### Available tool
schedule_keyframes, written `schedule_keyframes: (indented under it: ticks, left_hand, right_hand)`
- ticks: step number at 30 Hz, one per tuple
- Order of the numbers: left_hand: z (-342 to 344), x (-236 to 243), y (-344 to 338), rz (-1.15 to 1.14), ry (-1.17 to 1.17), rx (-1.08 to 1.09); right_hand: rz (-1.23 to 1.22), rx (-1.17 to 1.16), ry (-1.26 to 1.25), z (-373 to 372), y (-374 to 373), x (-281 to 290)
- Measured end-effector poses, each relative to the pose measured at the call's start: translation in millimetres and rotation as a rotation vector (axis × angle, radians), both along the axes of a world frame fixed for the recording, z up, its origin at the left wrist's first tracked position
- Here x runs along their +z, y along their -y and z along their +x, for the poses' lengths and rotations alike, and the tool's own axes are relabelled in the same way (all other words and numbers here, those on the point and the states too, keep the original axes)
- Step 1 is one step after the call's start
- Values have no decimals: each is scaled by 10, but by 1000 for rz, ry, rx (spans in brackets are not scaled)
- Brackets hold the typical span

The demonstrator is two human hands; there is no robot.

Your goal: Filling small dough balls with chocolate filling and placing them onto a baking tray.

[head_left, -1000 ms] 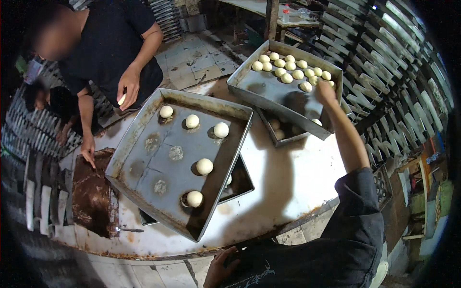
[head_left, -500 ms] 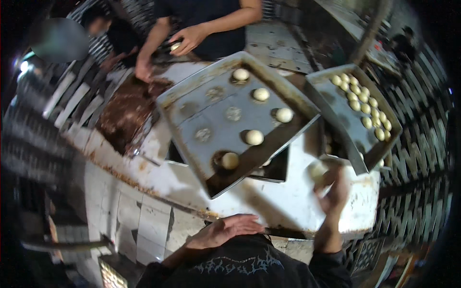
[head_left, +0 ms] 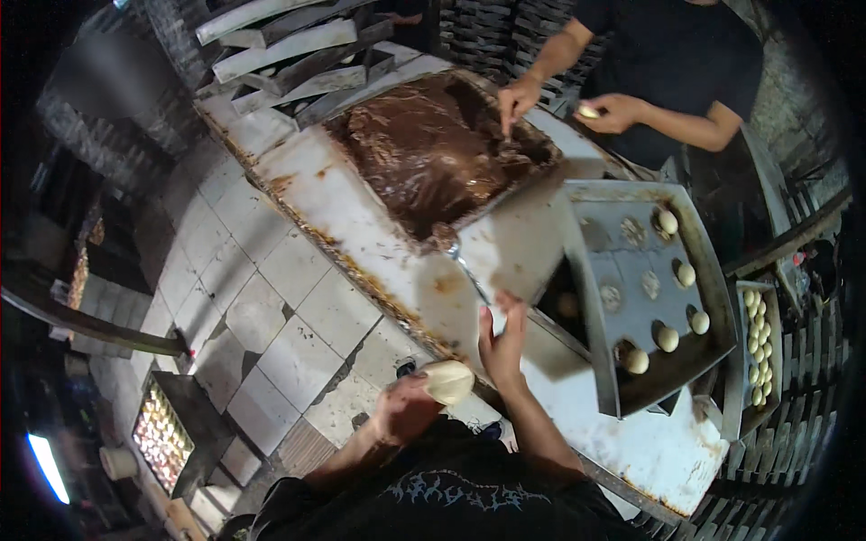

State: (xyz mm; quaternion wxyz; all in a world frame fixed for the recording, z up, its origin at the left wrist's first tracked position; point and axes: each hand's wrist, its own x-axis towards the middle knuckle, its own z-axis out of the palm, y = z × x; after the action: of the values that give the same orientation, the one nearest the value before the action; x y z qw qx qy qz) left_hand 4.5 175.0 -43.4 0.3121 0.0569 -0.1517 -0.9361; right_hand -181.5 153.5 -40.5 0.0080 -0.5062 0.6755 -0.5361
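Observation:
Pale, flattened dough (head_left: 448, 383) is held in my left hand (head_left: 410, 406) just below the table edge. Just right of it, my right hand (head_left: 502, 335) has its fingers round the handle end of a metal spoon (head_left: 469, 275), whose bowl, smeared with brown paste, lies at the front of a wide container of chocolate-brown paste (head_left: 406, 135). Right of my right hand, a square metal tray (head_left: 600, 374) bears several spaced dough balls (head_left: 686, 274), with another tray partly hidden beneath it.
A co-worker (head_left: 667, 63) opposite reaches into the paste and holds a pale piece. A tray of dough balls (head_left: 758, 347) stands at far right, stacked metal moulds (head_left: 289, 81) at back left. A filled tray (head_left: 162, 428) is low at left beyond the tiled floor (head_left: 280, 343).
The view has swung left. My right hand has left the dough-ball tray for the spoon. My left hand, low near my body earlier, has dough in it now.

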Motion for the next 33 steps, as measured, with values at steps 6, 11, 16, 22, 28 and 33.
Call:
schedule_keyframes:
  ticks: [6,11,16,22,28,33]
  left_hand:
    - [385,-66,862,-143,608,89]
    - [32,-365,1055,-504,582,143]
    - [361,266,1309,-104,156,-161]
    - [723,196,1565,66,253,22]
    - [745,11,1746,197,375,177]
    - [441,129,2088,376,182,129]
  right_hand:
    - [223,-117,95,159,918,-467]
    - [332,19,-346,764,927,205]
    - [848,-167,-818,2,1716,687]
    - [1382,-61,-989,-24,2147,671]
    - [930,208,-728,384,1648,1073]
    - [483,259,69,583,1340,913]
